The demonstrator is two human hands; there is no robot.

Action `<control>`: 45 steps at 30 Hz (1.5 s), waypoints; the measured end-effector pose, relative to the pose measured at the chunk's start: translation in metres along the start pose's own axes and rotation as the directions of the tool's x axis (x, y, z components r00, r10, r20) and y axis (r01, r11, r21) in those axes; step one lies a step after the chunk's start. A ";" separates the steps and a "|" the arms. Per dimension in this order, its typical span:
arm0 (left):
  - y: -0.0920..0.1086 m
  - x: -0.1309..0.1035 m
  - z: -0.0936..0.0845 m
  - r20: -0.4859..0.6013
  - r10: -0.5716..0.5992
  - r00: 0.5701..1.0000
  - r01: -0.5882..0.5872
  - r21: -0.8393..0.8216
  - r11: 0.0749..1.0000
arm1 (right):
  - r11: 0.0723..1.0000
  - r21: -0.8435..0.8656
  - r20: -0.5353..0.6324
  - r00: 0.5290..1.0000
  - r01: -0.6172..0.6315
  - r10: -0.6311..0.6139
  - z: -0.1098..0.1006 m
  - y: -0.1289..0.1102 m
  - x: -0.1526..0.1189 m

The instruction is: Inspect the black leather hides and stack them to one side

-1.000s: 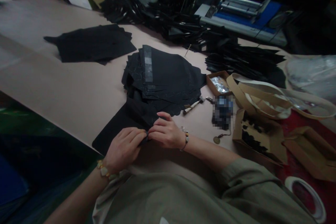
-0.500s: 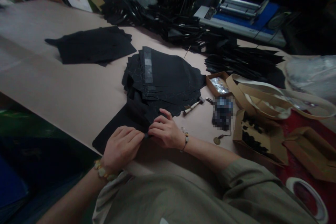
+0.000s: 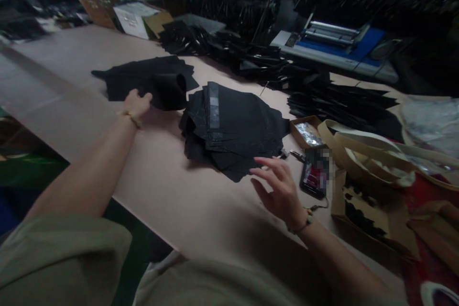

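Note:
My left hand [image 3: 136, 106] is stretched far out to the left, at the near edge of a stack of black fabric pieces [image 3: 125, 76]. Its thumb and fingers are apart. Just right of it, a black fabric piece [image 3: 168, 91] lies curled over on the stack's right end; its edge is beside my thumb. My right hand [image 3: 278, 189] hovers with spread fingers and nothing in it, over the near right corner of a larger stack of black cut pieces [image 3: 244, 114]. A small tool [image 3: 283, 154] is partly hidden behind its fingers.
A phone [image 3: 315, 174], partly pixelated, lies right of my right hand. Beyond it are a cardboard box with black bits [image 3: 339, 215], a small box of shiny pieces [image 3: 296, 126] and tan strips [image 3: 337, 141]. Black piles [image 3: 247, 57] line the table's back, before a blue machine [image 3: 366, 43].
My hands were together at the near edge on a black piece. That piece has gone to the left stack with my left hand; my right hand has let go and moved right.

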State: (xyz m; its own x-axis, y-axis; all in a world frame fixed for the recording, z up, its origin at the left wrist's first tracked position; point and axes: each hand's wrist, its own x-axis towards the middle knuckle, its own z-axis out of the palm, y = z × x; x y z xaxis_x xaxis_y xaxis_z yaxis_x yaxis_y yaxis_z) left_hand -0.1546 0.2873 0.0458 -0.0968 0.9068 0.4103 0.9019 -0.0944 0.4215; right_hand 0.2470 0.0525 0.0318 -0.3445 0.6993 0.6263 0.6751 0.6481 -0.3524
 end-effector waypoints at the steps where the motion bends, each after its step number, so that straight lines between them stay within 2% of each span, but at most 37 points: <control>1: 0.010 0.001 0.010 -0.029 -0.040 0.999 0.040 0.015 0.999 | 0.997 -0.053 -0.050 0.997 -0.061 0.059 -0.012 0.010 -0.005; 3: 0.038 -0.001 0.032 -0.040 -0.076 0.996 0.077 0.027 0.997 | 0.955 -0.187 -0.180 0.963 -0.233 0.199 -0.040 0.033 -0.021; 4: 0.054 -0.003 0.044 -0.006 -0.056 0.998 0.056 0.021 0.998 | 0.907 -0.251 -0.265 0.925 -0.338 0.271 -0.055 0.045 -0.031; 7: 0.104 -0.007 0.075 0.149 0.033 0.988 -0.034 0.010 0.999 | 0.682 -0.381 -0.474 0.765 -0.625 0.436 -0.097 0.079 -0.070; 9: 0.129 -0.005 0.087 0.249 0.018 0.968 -0.038 0.076 0.996 | 0.475 -0.450 -0.476 0.653 -0.756 0.589 -0.120 0.098 -0.098; 10: 0.137 -0.004 0.091 0.290 -0.011 0.957 -0.024 0.118 0.993 | 0.386 -0.479 -0.428 0.594 -0.788 0.682 -0.129 0.106 -0.111; 11: 0.142 -0.003 0.092 0.322 -0.040 0.946 -0.011 0.154 0.988 | 0.319 -0.500 -0.367 0.531 -0.805 0.763 -0.135 0.112 -0.123; 13: 0.148 -0.002 0.092 0.335 -0.055 0.941 -0.004 0.174 0.985 | 0.279 -0.513 -0.241 0.449 -0.812 0.860 -0.141 0.122 -0.140; 15: 0.150 -0.007 0.090 0.286 -0.001 0.958 -0.045 0.152 0.987 | 0.301 -0.490 -0.162 0.424 -0.818 0.891 -0.141 0.127 -0.149; 19: 0.157 -0.025 0.087 0.138 0.186 0.973 -0.204 0.129 0.970 | 0.308 -0.421 -0.117 0.388 -0.853 0.914 -0.136 0.129 -0.150; 21: 0.161 -0.030 0.086 0.113 0.241 0.964 -0.254 0.120 0.960 | 0.308 -0.410 -0.126 0.388 -0.858 0.913 -0.135 0.128 -0.149; 24: 0.167 -0.027 0.081 0.120 0.242 0.963 -0.243 -0.012 0.970 | 0.305 -0.433 -0.186 0.414 -0.849 0.891 -0.135 0.125 -0.146; 27: 0.168 -0.024 0.058 0.088 0.249 0.965 -0.232 -0.168 0.958 | 0.252 -0.444 -0.285 0.402 -0.860 0.870 -0.137 0.120 -0.140; 29: 0.164 -0.031 0.035 0.059 0.354 0.933 -0.332 -0.231 0.914 | 0.247 -0.405 -0.359 0.401 -0.881 0.843 -0.138 0.113 -0.132; 32: 0.146 -0.060 0.001 0.057 0.538 0.841 -0.510 -0.249 0.824 | 0.354 -0.326 -0.427 0.471 -0.877 0.772 -0.136 0.097 -0.113; 34: 0.124 -0.086 -0.012 0.045 0.556 0.830 -0.534 -0.222 0.816 | 0.458 -0.269 -0.406 0.531 -0.847 0.744 -0.127 0.082 -0.096; 36: 0.097 -0.113 -0.016 0.037 0.525 0.850 -0.505 -0.227 0.833 | 0.552 -0.164 -0.308 0.574 -0.818 0.759 -0.111 0.066 -0.077; 38: 0.071 -0.138 -0.017 0.073 0.456 0.887 -0.426 -0.249 0.870 | 0.625 -0.013 -0.128 0.621 -0.780 0.773 -0.088 0.047 -0.056; 40: 0.051 -0.160 -0.020 0.148 0.321 0.935 -0.281 -0.242 0.929 | 0.696 0.104 0.075 0.704 -0.710 0.707 -0.059 0.028 -0.035; 42: 0.040 -0.178 -0.025 0.255 0.119 0.959 -0.075 -0.176 0.982 | 0.747 0.236 0.255 0.782 -0.621 0.569 -0.028 0.009 -0.014; 43: 0.038 -0.186 -0.029 0.312 0.014 0.950 0.033 -0.145 0.989 | 0.748 0.306 0.332 0.803 -0.589 0.496 -0.012 -0.001 -0.005; 45: 0.039 -0.197 -0.036 0.415 -0.161 0.896 0.244 -0.156 0.957 | 0.698 0.442 0.464 0.810 -0.563 0.360 0.019 -0.018 0.008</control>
State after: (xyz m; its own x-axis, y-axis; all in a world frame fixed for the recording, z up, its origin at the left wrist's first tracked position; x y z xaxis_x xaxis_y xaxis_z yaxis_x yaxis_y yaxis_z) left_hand -0.1154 0.0898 0.0102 -0.0574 0.9977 -0.0359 0.7741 0.0672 0.6295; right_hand 0.2197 0.0524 0.0304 -0.3387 0.9391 0.0578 0.3764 0.1915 -0.9064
